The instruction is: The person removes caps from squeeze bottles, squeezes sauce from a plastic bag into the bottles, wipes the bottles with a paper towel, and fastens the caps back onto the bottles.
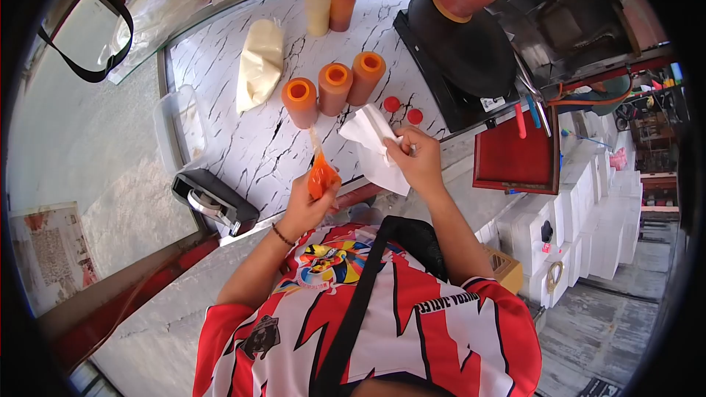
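So closest in, the left grip (309, 204) is clamped on one little pouch (321, 175) of orange stuff, its narrow neck pointing up and away. Right grip (419, 160) has its fingers pinched together on some white paper (368, 140), can't tell how many sheets. Looks partway along to me: the pouch already has stuff in it, but I see no tape or knot on its neck, so I'd guess closing it is left.

Just beyond the left grip are three orange-topped bottles (300, 106) standing in a row; can't tell if they're open. Two red caps (392, 104) lie just beyond the right grip. One tape dispenser (213, 202) is left of the left grip, on the near edge of the table (220, 51).

Farther out, past the bottles, there's one cream bag (261, 62), then two more bottles, one yellow-capped (318, 7), one blue-capped (343, 4). One black pan (460, 44) sits beyond and right of the right grip.
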### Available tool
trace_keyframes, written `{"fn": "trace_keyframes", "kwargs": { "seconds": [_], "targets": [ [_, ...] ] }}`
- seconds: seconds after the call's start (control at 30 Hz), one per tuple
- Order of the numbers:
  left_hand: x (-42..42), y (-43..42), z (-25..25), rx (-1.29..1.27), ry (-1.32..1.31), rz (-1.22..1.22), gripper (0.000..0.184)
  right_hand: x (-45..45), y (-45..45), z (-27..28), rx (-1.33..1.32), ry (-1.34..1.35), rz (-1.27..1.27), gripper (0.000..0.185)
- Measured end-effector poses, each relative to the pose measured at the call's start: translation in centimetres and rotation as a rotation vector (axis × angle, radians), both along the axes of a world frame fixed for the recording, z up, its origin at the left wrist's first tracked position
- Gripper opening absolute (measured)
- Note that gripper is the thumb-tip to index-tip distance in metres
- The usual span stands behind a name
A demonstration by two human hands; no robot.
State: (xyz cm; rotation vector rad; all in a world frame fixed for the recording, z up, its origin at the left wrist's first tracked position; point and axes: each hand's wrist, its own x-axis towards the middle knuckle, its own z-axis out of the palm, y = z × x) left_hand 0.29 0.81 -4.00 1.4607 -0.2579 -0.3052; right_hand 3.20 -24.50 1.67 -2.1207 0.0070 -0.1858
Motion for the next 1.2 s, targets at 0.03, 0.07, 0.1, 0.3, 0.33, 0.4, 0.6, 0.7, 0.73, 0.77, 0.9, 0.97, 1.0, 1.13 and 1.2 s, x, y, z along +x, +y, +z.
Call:
{"fn": "trace_keyframes", "kwargs": {
  "seconds": [0.03, 0.07, 0.1, 0.3, 0.33, 0.4, 0.6, 0.7, 0.73, 0.77, 0.9, 0.97, 1.0, 1.13, 1.2],
  "targets": [
    [0.0, 0.3, -0.6, 0.003, -0.009, -0.01, 0.01, -0.2, 0.1, -0.3, -0.027, 0.078, -0.059, 0.017],
    [0.0, 0.6, -1.0, 0.007, -0.019, -0.018, 0.01, -0.3, 0.0, -1.6, 0.039, -0.006, -0.068, 0.016],
    [0.1, 0.8, -1.2, 0.013, -0.032, -0.025, 0.01, -0.3, 0.3, -1.2, 0.068, -0.021, -0.064, 0.017],
    [-0.1, 1.9, -1.3, 0.021, -0.101, -0.059, 0.01, -1.4, 0.6, -1.8, 0.08, 0.026, -0.017, 0.017],
    [-0.2, 2.0, -1.4, 0.0, -0.064, -0.077, 0.01, -1.6, 0.9, -1.8, 0.089, 0.024, -0.009, 0.017],
    [-0.3, 2.3, -1.2, -0.016, -0.009, -0.098, 0.009, -1.8, 1.4, -1.9, 0.048, 0.0, -0.018, 0.018],
    [-0.2, 2.0, -0.7, 0.041, -0.104, -0.093, 0.007, -2.5, 2.3, -1.6, -0.064, -0.004, 0.014, 0.014],
    [0.1, 1.5, -0.6, 0.074, -0.187, -0.099, 0.008, -2.0, 2.9, -0.6, -0.162, -0.137, 0.104, 0.016],
    [0.1, 1.5, -0.6, 0.078, -0.175, -0.117, 0.008, -1.7, 3.0, -0.5, -0.188, -0.134, 0.101, 0.018],
    [0.2, 1.4, -0.6, 0.08, -0.165, -0.138, 0.008, -1.5, 3.2, -0.3, -0.216, -0.131, 0.097, 0.02],
    [0.6, 1.3, -0.9, 0.117, -0.187, -0.214, 0.008, -1.1, 4.2, 1.0, 0.012, -0.071, 0.051, 0.028],
    [0.8, 1.3, -0.7, 0.137, -0.192, -0.246, 0.007, -0.5, 3.8, 1.1, -0.084, -0.074, 0.105, 0.031],
    [0.8, 1.2, -0.9, 0.124, -0.172, -0.269, 0.007, -0.5, 3.7, 1.0, -0.073, -0.083, 0.112, 0.034],
    [1.0, 1.1, -1.3, 0.074, -0.142, -0.346, 0.008, -0.6, 3.9, 1.0, 0.095, 0.048, 0.184, 0.042],
    [1.2, 1.0, -1.1, 0.057, -0.118, -0.371, 0.008, -0.7, 4.0, 0.7, 0.35, 0.18, 0.207, 0.043]
  ]
}}
